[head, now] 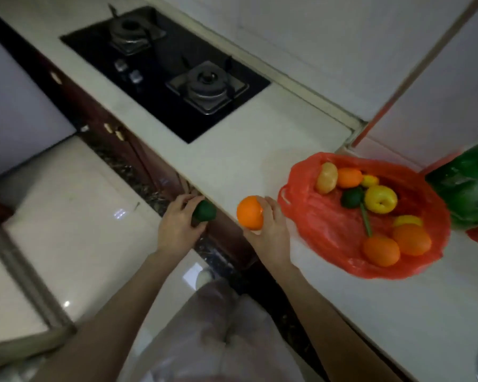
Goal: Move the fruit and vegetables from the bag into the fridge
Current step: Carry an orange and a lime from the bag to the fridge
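An open red plastic bag point(323, 224) lies on the white counter at the right. Inside it are several fruits: oranges point(381, 250), a yellow apple point(380, 199), a potato-like piece point(327, 177), lemons and a dark green fruit point(352, 197). My right hand point(271, 224) grips an orange point(249, 212) over the counter's front edge, just left of the bag. My left hand point(178, 224) holds a dark green fruit point(204, 211) in front of the counter edge, over the cabinet fronts.
A black gas hob point(160, 70) with two burners sits in the counter at the back left. A green bag point(469, 186) stands right of the red bag. Dark cabinet doors point(113, 133) run below the counter; a pale appliance face point(17, 106) is at the far left above a glossy tiled floor.
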A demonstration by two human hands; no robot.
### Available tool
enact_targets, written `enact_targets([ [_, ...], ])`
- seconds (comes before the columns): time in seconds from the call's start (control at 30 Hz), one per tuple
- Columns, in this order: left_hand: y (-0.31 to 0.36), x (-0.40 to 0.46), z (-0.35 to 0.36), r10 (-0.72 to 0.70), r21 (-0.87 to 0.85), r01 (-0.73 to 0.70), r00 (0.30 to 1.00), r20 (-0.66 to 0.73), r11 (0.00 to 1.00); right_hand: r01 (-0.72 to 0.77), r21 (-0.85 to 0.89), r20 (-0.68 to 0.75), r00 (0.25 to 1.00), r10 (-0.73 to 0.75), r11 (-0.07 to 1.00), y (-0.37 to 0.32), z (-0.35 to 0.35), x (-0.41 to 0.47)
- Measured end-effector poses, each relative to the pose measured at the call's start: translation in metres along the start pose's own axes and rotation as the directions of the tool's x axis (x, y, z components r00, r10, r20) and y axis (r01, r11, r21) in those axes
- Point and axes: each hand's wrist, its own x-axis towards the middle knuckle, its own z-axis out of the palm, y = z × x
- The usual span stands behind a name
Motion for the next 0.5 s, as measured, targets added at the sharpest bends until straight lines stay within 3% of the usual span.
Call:
enact_targets([
  [0.17,-0.042,-0.060,-0.041,-0.247,0.034,0.252,0.962,-0.117,0.967,0.119,0.047,0.241,0.962,-0.127,0.992,-0.049,0.041,-0.012],
  [0.5,-0.143,-0.098,-0.126,-0.535,-0.063,0.547,0.781,-0.322,0.835,0.389,0.187,0.411,0.803,-0.431,0.902,-0.179,0.134,0.018],
])
